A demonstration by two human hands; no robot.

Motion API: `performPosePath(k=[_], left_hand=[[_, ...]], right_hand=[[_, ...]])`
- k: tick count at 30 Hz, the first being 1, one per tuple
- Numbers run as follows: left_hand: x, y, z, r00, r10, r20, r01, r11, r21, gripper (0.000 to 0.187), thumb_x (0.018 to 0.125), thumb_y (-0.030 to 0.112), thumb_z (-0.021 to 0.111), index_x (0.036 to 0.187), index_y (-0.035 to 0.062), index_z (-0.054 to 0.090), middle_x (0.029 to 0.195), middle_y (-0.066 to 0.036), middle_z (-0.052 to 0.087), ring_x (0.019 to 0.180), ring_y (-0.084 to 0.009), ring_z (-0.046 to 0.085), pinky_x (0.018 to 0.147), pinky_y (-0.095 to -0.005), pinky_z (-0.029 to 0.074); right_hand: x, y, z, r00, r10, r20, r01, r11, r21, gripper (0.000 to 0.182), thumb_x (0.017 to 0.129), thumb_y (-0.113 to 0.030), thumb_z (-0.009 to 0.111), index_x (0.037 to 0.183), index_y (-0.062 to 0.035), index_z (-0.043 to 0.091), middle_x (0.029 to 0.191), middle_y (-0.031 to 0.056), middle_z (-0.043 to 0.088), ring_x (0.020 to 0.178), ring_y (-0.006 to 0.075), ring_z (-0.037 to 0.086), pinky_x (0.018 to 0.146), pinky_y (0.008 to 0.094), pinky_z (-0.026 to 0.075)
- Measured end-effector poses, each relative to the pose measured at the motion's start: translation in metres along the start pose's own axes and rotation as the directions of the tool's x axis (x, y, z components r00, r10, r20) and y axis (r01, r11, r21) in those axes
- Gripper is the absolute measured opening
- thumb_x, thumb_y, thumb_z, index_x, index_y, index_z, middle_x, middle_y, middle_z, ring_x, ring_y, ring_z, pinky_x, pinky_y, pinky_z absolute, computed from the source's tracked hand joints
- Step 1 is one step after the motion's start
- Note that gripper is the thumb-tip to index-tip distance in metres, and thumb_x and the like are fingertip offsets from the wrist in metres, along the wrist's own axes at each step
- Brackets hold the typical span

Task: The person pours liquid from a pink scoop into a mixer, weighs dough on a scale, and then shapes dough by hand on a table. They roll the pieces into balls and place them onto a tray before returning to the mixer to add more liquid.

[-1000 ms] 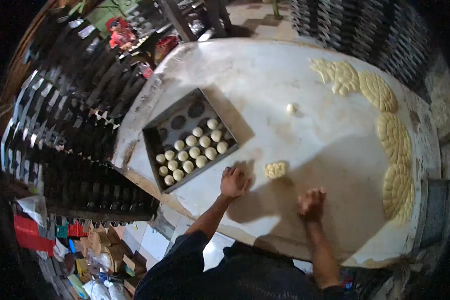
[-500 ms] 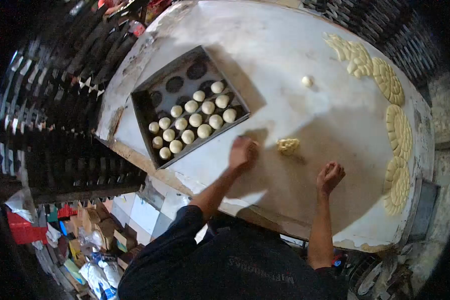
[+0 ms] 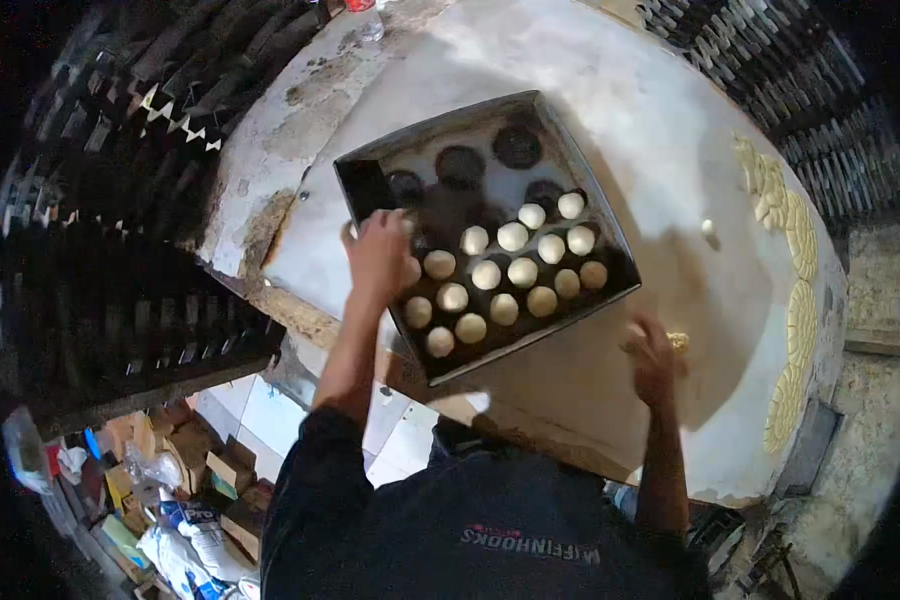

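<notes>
My left hand point(image 3: 377, 252) is over the left side of a dark square tray point(image 3: 498, 350), its fingers bent above the tray's inside; whether a dough ball is under them is hidden. Rows of round pale dough balls point(image 3: 522, 271) fill the nearer part of the tray, with dark round marks at its far side. My right hand point(image 3: 650, 360), blurred, is over the table right of the tray, beside a small lumpy piece of yellowish dough point(image 3: 678, 343) that it partly covers.
Flattened, scored dough pieces point(image 3: 801, 320) line the table's right edge. A single dough ball point(image 3: 709, 229) lies on the table point(image 3: 610, 60) right of the tray. A bottle point(image 3: 368, 22) stands at the far left. Boxes and bags point(image 3: 195, 545) lie on the floor at lower left.
The view has shifted left. My left hand has moved from the table beside the tray to over its left side. My right hand is now closer to the lumpy dough.
</notes>
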State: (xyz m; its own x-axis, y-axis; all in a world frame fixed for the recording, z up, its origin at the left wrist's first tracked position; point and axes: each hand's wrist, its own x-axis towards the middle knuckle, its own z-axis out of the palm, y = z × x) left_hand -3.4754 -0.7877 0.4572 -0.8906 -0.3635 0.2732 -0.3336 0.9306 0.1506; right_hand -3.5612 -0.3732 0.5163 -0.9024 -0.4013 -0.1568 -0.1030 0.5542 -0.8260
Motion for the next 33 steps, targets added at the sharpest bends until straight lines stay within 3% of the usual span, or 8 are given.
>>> performPosePath(k=[3, 6, 8, 12, 18, 21, 26, 33], left_hand=[[0.003, -0.029, 0.018, 0.963, 0.046, 0.267, -0.071, 0.994, 0.082, 0.014, 0.078, 0.012, 0.056, 0.091, 0.0097, 0.06, 0.103, -0.008, 0.059, 0.104, -0.0287, 0.056, 0.097, -0.0626, 0.032], [0.001, -0.03, 0.02, 0.965, 0.143, 0.22, -0.14, 0.99, -0.03, 0.026, 0.075, 0.01, 0.059, 0.101, 0.0081, 0.062, 0.115, -0.011, 0.057, 0.114, -0.0315, 0.051, 0.097, -0.0601, 0.035], [0.011, -0.006, -0.012, 0.941, 0.017, 0.339, -0.028, 0.999, 0.028, 0.048, 0.078, 0.015, 0.068, 0.123, 0.008, 0.053, 0.141, -0.014, 0.038, 0.129, -0.0338, 0.039, 0.103, -0.0663, 0.022], [0.037, 0.086, -0.049, 0.985, -0.084, -0.153, -0.008, 0.855, -0.518, 0.065, 0.079, 0.013, 0.071, 0.135, 0.0038, 0.041, 0.126, -0.018, 0.048, 0.115, -0.0347, 0.048, 0.1, -0.0485, 0.034], [0.076, 0.316, -0.033, 0.884, 0.424, -0.196, -0.404, 0.483, -0.776, 0.039, 0.076, 0.009, 0.069, 0.112, 0.0019, 0.056, 0.107, -0.013, 0.057, 0.101, -0.027, 0.056, 0.089, -0.0372, 0.046], [0.099, 0.448, 0.01, 0.747, 0.648, -0.147, -0.486, 0.381, -0.787, 0.037, 0.076, 0.017, 0.071, 0.108, 0.0038, 0.058, 0.099, -0.015, 0.06, 0.094, -0.0314, 0.058, 0.086, -0.0409, 0.046], [0.103, 0.583, 0.18, 0.655, 0.614, 0.44, 0.147, 0.468, -0.871, 0.05, 0.075, 0.029, 0.078, 0.115, 0.0074, 0.059, 0.102, -0.012, 0.06, 0.094, -0.024, 0.059, 0.084, -0.0353, 0.051], [0.081, 0.686, 0.191, 0.82, 0.525, 0.227, -0.042, 0.451, -0.891, 0.052, 0.076, 0.022, 0.077, 0.121, 0.0038, 0.057, 0.112, -0.013, 0.052, 0.102, -0.0241, 0.057, 0.087, -0.035, 0.05]], right_hand=[[0.082, -0.1, 0.1, 0.717, -0.697, 0.003, 0.695, 0.714, -0.085, 0.037, 0.077, -0.001, 0.066, 0.112, -0.0002, 0.056, 0.109, 0.017, 0.058, 0.101, 0.032, 0.057, 0.084, 0.0385, 0.048], [0.152, -0.106, 0.21, 0.581, -0.814, 0.015, 0.797, 0.573, 0.19, 0.033, 0.072, -0.009, 0.071, 0.102, -0.0012, 0.061, 0.101, 0.015, 0.06, 0.096, 0.036, 0.057, 0.089, 0.0444, 0.044], [0.162, -0.105, 0.219, 0.605, -0.629, 0.489, 0.794, 0.426, -0.434, 0.042, 0.07, -0.019, 0.073, 0.107, -0.003, 0.062, 0.114, 0.0124, 0.055, 0.117, 0.0317, 0.046, 0.101, 0.0495, 0.038], [0.117, -0.074, 0.119, 0.65, -0.754, 0.094, 0.757, 0.653, 0.001, 0.023, 0.08, -0.018, 0.065, 0.098, -0.0038, 0.063, 0.107, 0.0141, 0.057, 0.11, 0.0295, 0.051, 0.096, 0.0473, 0.04], [0.077, 0.105, -0.07, 0.694, -0.314, -0.648, 0.245, 0.949, -0.198, 0.015, 0.082, -0.016, 0.056, 0.089, -0.0029, 0.058, 0.081, 0.0154, 0.055, 0.082, 0.0346, 0.055, 0.078, 0.0439, 0.044], [0.086, 0.168, -0.175, 0.708, -0.209, -0.674, 0.098, 0.975, -0.2, 0.018, 0.08, -0.017, 0.058, 0.09, -0.0026, 0.058, 0.081, 0.0141, 0.058, 0.08, 0.0317, 0.058, 0.076, 0.0421, 0.047], [0.135, 0.3, -0.314, 0.748, 0.119, -0.653, -0.055, 0.992, 0.118, 0.027, 0.078, -0.026, 0.065, 0.094, -0.0037, 0.065, 0.088, 0.0134, 0.069, 0.084, 0.0247, 0.067, 0.08, 0.0355, 0.051], [0.251, 0.403, -0.391, 0.631, 0.457, -0.627, -0.123, 0.857, 0.501, 0.026, 0.081, -0.027, 0.062, 0.097, -0.0072, 0.069, 0.094, 0.0124, 0.07, 0.089, 0.0261, 0.067, 0.08, 0.0365, 0.052]])
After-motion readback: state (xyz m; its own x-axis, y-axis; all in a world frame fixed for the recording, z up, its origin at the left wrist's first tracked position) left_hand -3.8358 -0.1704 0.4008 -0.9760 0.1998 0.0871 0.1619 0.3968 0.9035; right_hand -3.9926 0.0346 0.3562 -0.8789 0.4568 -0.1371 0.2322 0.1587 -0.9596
